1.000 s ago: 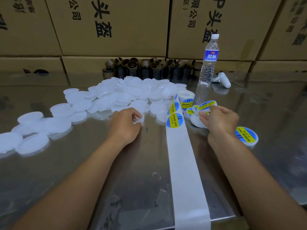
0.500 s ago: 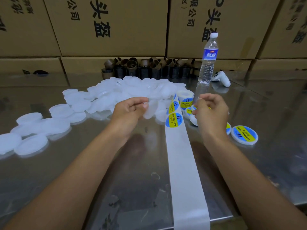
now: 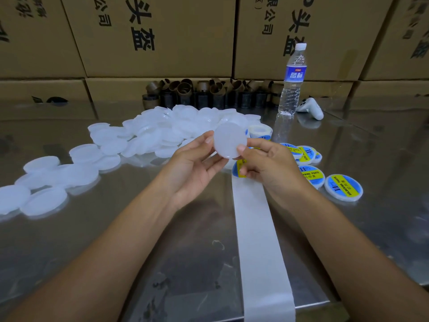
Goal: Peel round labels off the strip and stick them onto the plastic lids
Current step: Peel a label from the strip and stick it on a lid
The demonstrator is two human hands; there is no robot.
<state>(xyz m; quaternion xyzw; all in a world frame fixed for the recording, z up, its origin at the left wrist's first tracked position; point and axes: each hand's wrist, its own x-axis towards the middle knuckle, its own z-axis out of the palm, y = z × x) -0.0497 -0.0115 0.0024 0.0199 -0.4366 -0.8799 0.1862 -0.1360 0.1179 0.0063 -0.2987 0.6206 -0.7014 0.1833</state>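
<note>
Blank plastic lid [image 3: 229, 140] held above counter [image 3: 116, 240] betw. L hand [image 3: 192, 166] & R hand [image 3: 267, 163], fingers of both pinching its rim; label strip [image 3: 257, 228] at 6 o'clock, labelled lids [image 3: 343, 187] at 3.

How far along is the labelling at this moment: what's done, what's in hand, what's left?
Done: a handful of labelled lids lie on the table to the right. In hand: the left hand and right hand both pinch one blank lid, with no label on the face shown. Left: a big pile of blank lids, with the next label waiting on the strip.
</note>
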